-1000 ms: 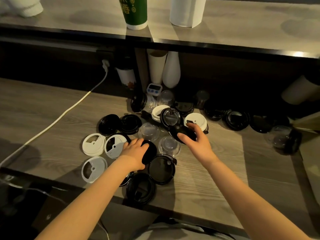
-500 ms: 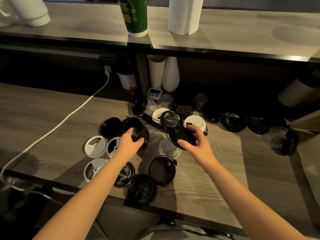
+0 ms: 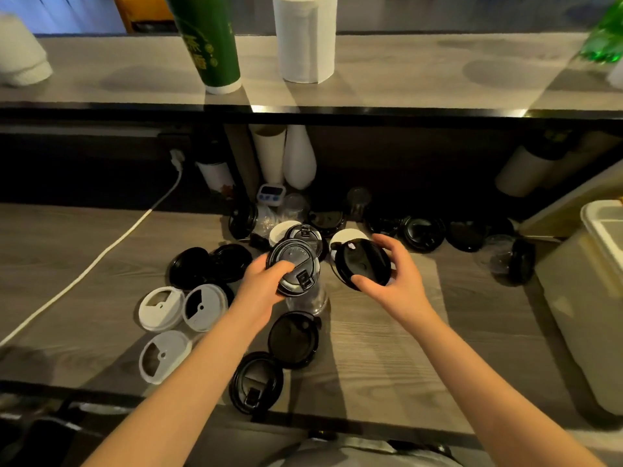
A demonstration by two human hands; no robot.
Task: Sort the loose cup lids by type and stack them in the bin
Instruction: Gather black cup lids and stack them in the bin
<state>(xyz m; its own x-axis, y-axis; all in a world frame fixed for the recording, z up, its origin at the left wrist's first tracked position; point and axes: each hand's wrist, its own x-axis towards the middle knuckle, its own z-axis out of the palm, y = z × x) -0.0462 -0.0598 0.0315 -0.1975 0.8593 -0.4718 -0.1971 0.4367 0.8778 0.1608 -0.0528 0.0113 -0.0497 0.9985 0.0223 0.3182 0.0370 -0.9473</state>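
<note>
Both lifted off the desk point(image 3: 387, 348) now: left hand point(image 3: 259, 291) grip holds the flip-tab lid point(image 3: 295, 264), right hand point(image 3: 396, 281) grip the smooth black lid point(image 3: 364, 262).

- black lids point(image 3: 292, 338): plastic, glossy, smooth.
- white lids point(image 3: 161, 309): plastic, matt finish noted.
- counter point(image 3: 387, 348): wood-grain surf., matt.
- roll point(image 3: 305, 38): paper, embossed texture noted.

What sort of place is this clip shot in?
Probably a cafe or drink shop: loose takeaway cup lids litter the wooden counter, paper cups stand under the shelf, a green cup on it.
</note>
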